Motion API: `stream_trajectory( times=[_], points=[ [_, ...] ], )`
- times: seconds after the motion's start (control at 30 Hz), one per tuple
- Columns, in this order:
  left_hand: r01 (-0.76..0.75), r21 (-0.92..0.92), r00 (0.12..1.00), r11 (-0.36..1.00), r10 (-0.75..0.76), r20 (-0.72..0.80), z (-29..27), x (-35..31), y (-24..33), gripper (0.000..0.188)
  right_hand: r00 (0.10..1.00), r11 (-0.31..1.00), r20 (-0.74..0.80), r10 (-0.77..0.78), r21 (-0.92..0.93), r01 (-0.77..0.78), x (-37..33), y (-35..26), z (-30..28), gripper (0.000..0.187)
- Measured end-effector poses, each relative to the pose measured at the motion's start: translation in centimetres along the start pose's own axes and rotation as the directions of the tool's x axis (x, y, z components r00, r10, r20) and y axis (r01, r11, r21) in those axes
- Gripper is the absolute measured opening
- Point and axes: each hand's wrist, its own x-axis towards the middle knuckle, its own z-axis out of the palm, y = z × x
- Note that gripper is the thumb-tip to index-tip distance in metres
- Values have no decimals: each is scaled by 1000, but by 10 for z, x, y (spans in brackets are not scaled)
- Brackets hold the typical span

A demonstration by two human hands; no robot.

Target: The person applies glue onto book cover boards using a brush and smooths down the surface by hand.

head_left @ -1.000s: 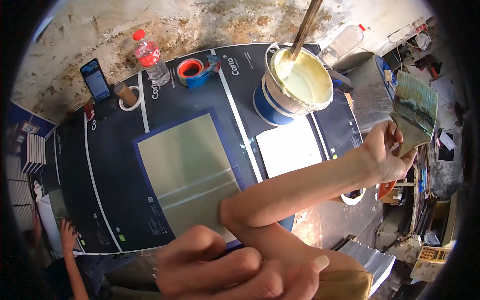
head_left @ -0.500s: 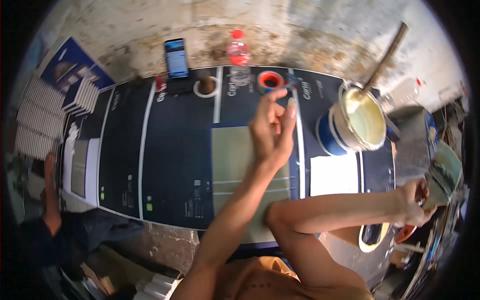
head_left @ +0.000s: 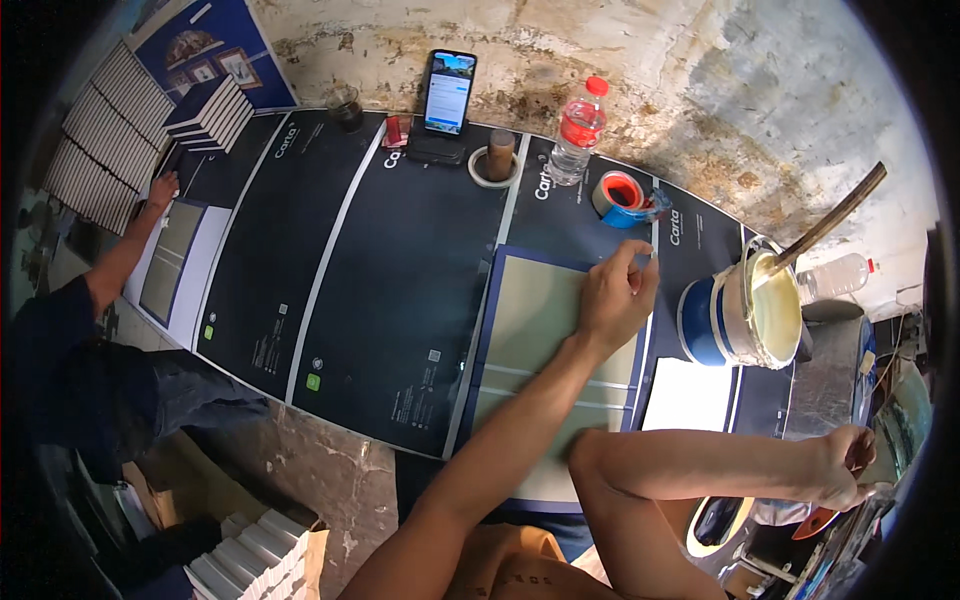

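Observation:
My left hand hovers over the upper right part of a grey-green board with dark blue margins and pale cross lines. Its fingers are curled together, with a tiny pale spot at the tips that I cannot make out. My right forearm lies across the board's lower right, its elbow over the board. At the far right, my right hand has its fingers bent beside a greenish curved thing; what they grip, if anything, is hidden. A white sheet lies between the two hands.
Behind the board stand a blue and red tape roll, a water bottle, a brown cylinder in a ring and a phone. A glue bucket holds a stick. At left, a co-worker's hand is near stacked books.
The view has turned, putting the table things farther right. My left hand has come down from near the tape roll toward the board, its stretched index finger now bent. The co-worker's arm has reached forward.

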Motion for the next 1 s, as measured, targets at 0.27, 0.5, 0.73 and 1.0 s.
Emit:
stream_trajectory(
  times=[0.27, 0.5, 0.73, 1.0],
  points=[
    [13, -32, 1000, 999, -13, -1, 0, -2, 4, 14, 977, 998, 213, -15, -62, 28, -37, 18, 27, 17],
    [44, -33, 999, 998, -44, -9, 0, -4, 6, 15, 984, 989, 102, 146, 12, -148, -37, 19, 21, 16],
    [29, 17, 999, 999, -28, -16, 2, -4, 2, 14, 983, 996, 165, 77, 35, -84, -47, 19, 28, 13],
    [-12, 53, 999, 999, 14, -42, 1, -1, -2, 13, 993, 996, 78, 88, -13, -87, -56, 21, 28, 19]
  ],
)
